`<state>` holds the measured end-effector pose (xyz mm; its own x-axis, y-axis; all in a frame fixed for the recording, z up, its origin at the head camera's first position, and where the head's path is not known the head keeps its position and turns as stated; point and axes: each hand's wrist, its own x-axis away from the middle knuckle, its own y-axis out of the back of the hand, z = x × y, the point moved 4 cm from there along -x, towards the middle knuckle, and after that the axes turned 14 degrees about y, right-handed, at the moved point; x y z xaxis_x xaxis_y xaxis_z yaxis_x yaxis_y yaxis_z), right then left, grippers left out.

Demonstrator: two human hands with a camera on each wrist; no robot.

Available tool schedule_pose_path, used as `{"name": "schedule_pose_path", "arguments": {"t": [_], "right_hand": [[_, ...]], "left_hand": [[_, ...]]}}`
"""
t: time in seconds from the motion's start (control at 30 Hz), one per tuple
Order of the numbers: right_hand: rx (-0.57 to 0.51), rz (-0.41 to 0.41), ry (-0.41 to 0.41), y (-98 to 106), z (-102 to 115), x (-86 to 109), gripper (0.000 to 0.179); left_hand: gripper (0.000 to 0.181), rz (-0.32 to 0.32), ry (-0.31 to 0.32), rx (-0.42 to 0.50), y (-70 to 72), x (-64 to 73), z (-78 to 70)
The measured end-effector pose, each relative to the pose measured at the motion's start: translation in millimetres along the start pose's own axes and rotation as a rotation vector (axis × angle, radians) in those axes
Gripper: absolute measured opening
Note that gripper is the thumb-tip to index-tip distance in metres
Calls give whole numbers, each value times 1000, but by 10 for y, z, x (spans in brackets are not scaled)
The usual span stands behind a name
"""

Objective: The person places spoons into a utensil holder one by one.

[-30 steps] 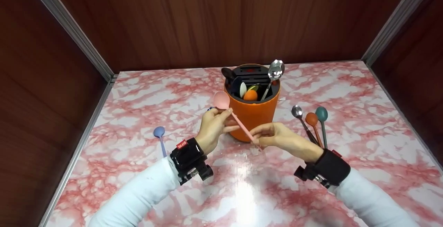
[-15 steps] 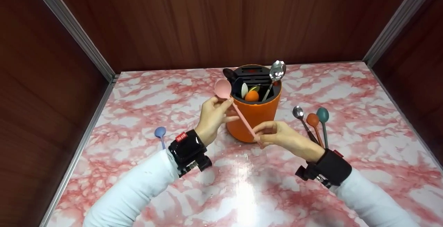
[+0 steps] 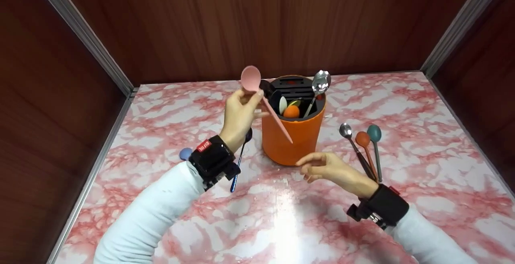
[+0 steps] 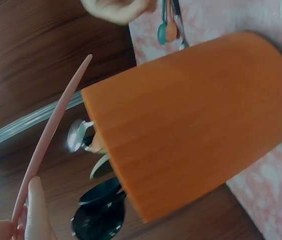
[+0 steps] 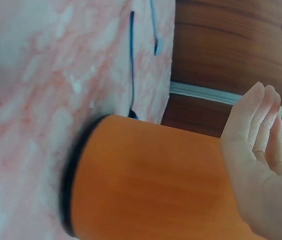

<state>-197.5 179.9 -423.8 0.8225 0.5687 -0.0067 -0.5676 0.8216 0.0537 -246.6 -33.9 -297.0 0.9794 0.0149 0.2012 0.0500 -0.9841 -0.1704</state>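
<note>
My left hand (image 3: 239,113) pinches a pink spoon (image 3: 251,79) just below its bowl, at the height of the holder's rim. The spoon's handle slants down to the right across the front of the orange utensil holder (image 3: 291,143), its end free. In the left wrist view the pink handle (image 4: 50,125) rises from thumb and fingers beside the holder's mouth. My right hand (image 3: 332,171) holds nothing; its fingers are loosely bent, low at the holder's front right. Inside the holder stand a shiny metal spoon (image 3: 321,82), an orange spoon (image 3: 291,111), a white one (image 3: 283,104) and dark ones.
Right of the holder lie a metal spoon (image 3: 345,130), an orange spoon (image 3: 363,139) and a teal spoon (image 3: 374,133). On the left are a dark blue spoon (image 3: 240,159) and a light blue spoon (image 3: 185,153), partly behind the left wrist. Wood-patterned panels (image 3: 281,26) enclose the marbled table.
My left hand has lifted the pink spoon up and slightly left. My right hand has let go of the handle's end and dropped a little lower, uncovering the dark blue spoon's view on the left.
</note>
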Motion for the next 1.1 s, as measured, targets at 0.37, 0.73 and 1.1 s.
{"name": "schedule_pose_path", "arguments": {"t": [0.37,0.73,1.1], "right_hand": [[-59,-33,-9,27,-131,69,19],[-90,-47,0,44,-189,118,14],[-108,-61,-17,35,-196,148,15]], "left_hand": [[11,-19,-229,-133,-42,-3,-266],[11,-108,-398,-307,-91,-65,-331],[14,-121,-411,-353,-127,-172,-202]]}}
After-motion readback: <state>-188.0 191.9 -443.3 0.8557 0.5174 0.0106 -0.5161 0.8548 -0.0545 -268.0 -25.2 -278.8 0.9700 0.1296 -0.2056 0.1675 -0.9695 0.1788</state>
